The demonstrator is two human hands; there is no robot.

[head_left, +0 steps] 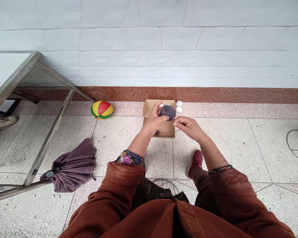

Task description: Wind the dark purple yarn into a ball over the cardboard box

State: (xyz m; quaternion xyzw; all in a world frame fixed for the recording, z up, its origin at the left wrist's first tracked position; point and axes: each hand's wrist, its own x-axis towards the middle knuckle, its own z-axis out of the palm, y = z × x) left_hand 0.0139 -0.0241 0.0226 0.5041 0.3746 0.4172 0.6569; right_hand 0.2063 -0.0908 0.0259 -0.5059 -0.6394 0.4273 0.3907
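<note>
Sleeves: rust-brown sleeves (124,181) are turned back at the cuffs, presumably to keep them off the work; both forearms reach forward.
Shoe: a red shoe (196,162) stands on the speckled floor (238,148), below the right forearm.
Umbrella: a folded purple umbrella (74,165) lies at the left, beside the table leg (49,135).
Right hand: the right hand (188,129) is at the box's right edge, thumb and forefinger tips together, apparently pinched on a thin dark strand (166,133). Its full path is too fine to follow.
Left hand: the left hand (154,121) is clamped round the left side of the yarn ball, thumb below, forefinger reaching up. This grip likely steadies it while leaving its right side free.
Yarn ball: the grey-purple yarn ball (168,111) is in the left hand, over the box, perhaps so loose strand falls inside.
Box: the cardboard box (167,126) stands open; a small dark ball (157,132) lies in its near half, pale strands in the far half.
White rolls: two white rolls (179,106) sit just beside its right wall.
Ball: a coloured ball (101,109) rests near the skirting (213,95).
Wall: white tiles (164,59).
</note>
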